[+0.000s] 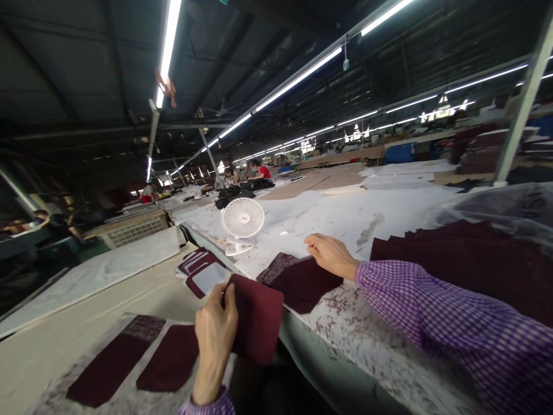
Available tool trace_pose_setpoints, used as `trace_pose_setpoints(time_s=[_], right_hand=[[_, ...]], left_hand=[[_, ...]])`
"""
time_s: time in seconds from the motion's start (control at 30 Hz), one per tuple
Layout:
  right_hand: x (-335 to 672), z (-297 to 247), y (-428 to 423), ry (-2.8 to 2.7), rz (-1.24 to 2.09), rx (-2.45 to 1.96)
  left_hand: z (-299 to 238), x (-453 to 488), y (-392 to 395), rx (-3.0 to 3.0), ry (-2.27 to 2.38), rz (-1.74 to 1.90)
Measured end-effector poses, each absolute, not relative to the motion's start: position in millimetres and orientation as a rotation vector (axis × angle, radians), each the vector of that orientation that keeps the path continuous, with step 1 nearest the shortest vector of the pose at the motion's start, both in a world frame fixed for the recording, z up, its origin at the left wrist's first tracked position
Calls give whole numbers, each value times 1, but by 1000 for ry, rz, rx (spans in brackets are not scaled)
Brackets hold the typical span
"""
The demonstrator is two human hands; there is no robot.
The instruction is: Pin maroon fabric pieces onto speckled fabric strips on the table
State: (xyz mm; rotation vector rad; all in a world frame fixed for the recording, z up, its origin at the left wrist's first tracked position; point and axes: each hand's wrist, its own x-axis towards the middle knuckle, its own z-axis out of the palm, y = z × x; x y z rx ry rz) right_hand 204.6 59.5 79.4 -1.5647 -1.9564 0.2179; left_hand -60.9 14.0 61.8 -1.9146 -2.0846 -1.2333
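Note:
My left hand [215,329] is closed on a dark maroon fabric piece [256,318], holding it up over the gap between two tables. My right hand [329,254], in a purple checked sleeve, rests with curled fingers on a small stack of maroon fabric pieces [298,281] on the white table; whether it grips one is unclear. Two more maroon pieces [142,357] lie flat on a sheet at the lower left.
A small white desk fan [242,221] stands on the white table [345,216]. White-faced maroon pieces [202,272] lie left of it. A long spread of maroon fabric [458,259] lies at right under plastic. Other people work at far tables.

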Motion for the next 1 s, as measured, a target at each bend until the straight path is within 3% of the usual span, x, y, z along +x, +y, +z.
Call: trace_pose_setpoints(time_s=[0.13, 0.23, 0.37, 0.57, 0.63, 0.83, 1.0], right_hand=[[175, 109, 16, -2050, 1379, -988], [153, 113, -13, -1980, 1681, -730], [139, 96, -26, -1792, 1674, -648], [157, 79, -13, -1740, 1099, -1030], [172, 82, -7, -1836, 1046, -1047], [213, 83, 9, -1969, 1134, -1275], [221, 72, 18, -2029, 1155, -1222]], left_hand=[[80, -52, 12, -1546, -2061, -1066], [75, -33, -1, -1643, -1886, -1125], [48, -7, -25, -1997, -1568, -1221], [39, 4, -50, -2475, -1106, -1497], [49, 1, -56, -2512, -1014, -1590], [70, -2, -41, -2322, -1289, -1728], [61, 26, -9, -2587, -1358, -1545]])
